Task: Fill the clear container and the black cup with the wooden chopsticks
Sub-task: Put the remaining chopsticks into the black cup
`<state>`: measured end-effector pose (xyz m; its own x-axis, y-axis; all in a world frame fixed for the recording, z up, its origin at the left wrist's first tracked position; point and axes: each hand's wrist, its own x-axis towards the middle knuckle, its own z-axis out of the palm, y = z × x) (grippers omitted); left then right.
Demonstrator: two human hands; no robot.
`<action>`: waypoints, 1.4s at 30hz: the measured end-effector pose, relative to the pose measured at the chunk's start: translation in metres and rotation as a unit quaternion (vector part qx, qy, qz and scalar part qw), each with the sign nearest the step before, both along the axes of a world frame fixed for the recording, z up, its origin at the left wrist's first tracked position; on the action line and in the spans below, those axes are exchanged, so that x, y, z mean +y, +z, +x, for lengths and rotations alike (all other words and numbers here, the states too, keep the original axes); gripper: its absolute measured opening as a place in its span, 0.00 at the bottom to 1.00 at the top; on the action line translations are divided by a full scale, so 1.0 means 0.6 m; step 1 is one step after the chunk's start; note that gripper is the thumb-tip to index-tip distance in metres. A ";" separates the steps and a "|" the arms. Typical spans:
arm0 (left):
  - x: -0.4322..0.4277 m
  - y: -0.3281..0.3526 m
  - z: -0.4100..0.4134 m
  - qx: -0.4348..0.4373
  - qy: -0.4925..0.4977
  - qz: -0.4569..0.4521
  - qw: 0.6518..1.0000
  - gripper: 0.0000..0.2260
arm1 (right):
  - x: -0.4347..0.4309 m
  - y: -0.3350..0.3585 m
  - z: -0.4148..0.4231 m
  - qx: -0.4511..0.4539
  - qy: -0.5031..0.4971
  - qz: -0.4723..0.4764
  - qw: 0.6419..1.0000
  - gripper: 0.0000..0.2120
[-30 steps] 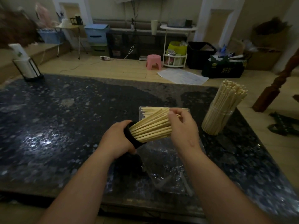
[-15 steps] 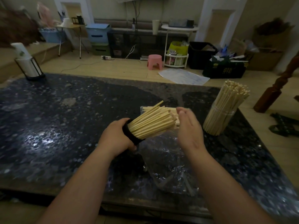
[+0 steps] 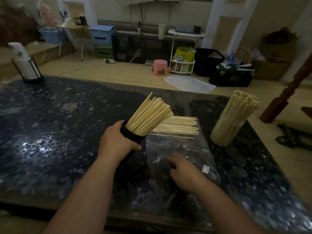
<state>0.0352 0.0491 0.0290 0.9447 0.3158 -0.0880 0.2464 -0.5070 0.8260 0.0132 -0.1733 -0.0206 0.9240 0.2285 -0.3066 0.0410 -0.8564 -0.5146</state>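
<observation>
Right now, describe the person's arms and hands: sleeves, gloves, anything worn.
Both arms are bare to the frame's edge: no sleeves. The left hand and right hand wear no gloves; no watch, band or ring shows, though the right is blurred.

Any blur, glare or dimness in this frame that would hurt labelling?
Head view: dim overall; the right hand over the plastic bag is motion-blurred, its grip unclear; the left hand, black cup and chopsticks are fairly sharp; a glare patch sits on the tabletop at left; wide-angle distortion bends the frame edges.
</observation>
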 end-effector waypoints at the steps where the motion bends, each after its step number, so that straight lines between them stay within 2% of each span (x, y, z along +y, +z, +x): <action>1: 0.000 -0.001 0.002 -0.002 0.009 -0.011 1.000 0.38 | 0.002 -0.010 0.001 -0.016 0.006 -0.018 1.000 0.27; 5: 0.000 -0.009 0.014 -0.012 0.043 -0.025 0.999 0.40 | 0.005 -0.042 0.023 -0.057 -0.028 -0.103 0.993 0.32; 10: -0.004 -0.021 0.030 -0.027 0.067 -0.033 0.997 0.41 | 0.012 -0.068 0.103 -0.114 -0.077 -0.118 0.983 0.31; 19: -0.020 -0.035 0.051 -0.077 0.075 -0.055 0.993 0.39 | 0.041 -0.079 0.244 -0.125 -0.074 -0.191 0.971 0.30; 25: -0.037 -0.036 0.051 -0.087 0.070 -0.032 0.993 0.39 | 0.056 -0.077 0.314 -0.151 -0.063 -0.152 0.975 0.31; 32: -0.033 -0.041 0.053 -0.093 0.083 -0.042 0.991 0.40 | 0.058 -0.082 0.341 -0.184 -0.078 -0.184 0.962 0.28; 35: -0.028 -0.042 0.054 -0.091 0.080 -0.041 0.992 0.40 | 0.060 -0.074 0.346 -0.206 -0.073 -0.200 0.955 0.42; 38: -0.025 -0.042 0.053 -0.090 0.080 -0.038 0.992 0.41 | 0.062 -0.077 0.341 -0.208 -0.058 -0.235 0.948 0.44; 40: -0.024 -0.041 0.054 -0.091 0.076 -0.040 0.992 0.40 | 0.060 -0.078 0.329 -0.205 -0.055 -0.226 0.951 0.41; 42: -0.022 -0.040 0.055 -0.092 0.074 -0.039 0.992 0.40 | 0.059 -0.079 0.314 -0.193 -0.075 -0.201 0.958 0.33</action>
<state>0.0679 0.0357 0.0049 0.8904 0.4522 0.0527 0.1548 -0.4097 0.8990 0.2014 -0.1379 -0.0679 0.9994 0.0199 0.0283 0.0230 -0.9932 -0.1142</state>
